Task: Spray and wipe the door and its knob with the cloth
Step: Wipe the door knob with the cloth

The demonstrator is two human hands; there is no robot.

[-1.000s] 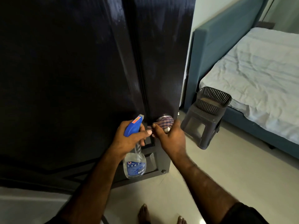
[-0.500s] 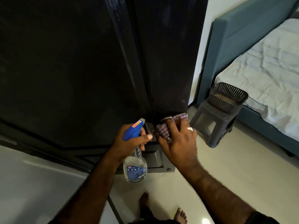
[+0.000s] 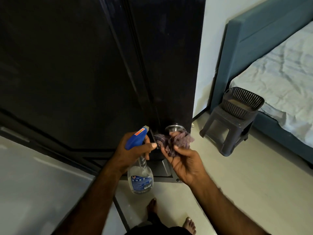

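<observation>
A tall dark glossy door (image 3: 84, 65) fills the left and middle of the view. Its round metal knob (image 3: 174, 128) shows near the door's right edge. My right hand (image 3: 183, 160) grips a bunched purple checked cloth (image 3: 174, 141) just below the knob, palm turned up. My left hand (image 3: 133, 150) holds a clear spray bottle (image 3: 141, 177) by its blue trigger head, nozzle pointing toward the door beside the knob.
A dark plastic stool (image 3: 227, 131) with a mesh basket (image 3: 242, 102) on top stands right of the door. Behind it is a bed (image 3: 279, 70) with a teal frame and pale sheet. My bare feet (image 3: 152, 206) stand on the light tiled floor.
My right hand has turned palm up and slid the cloth off the knob's top to just below it, so the metal knob now shows. The left hand keeps hold of the bottle.
</observation>
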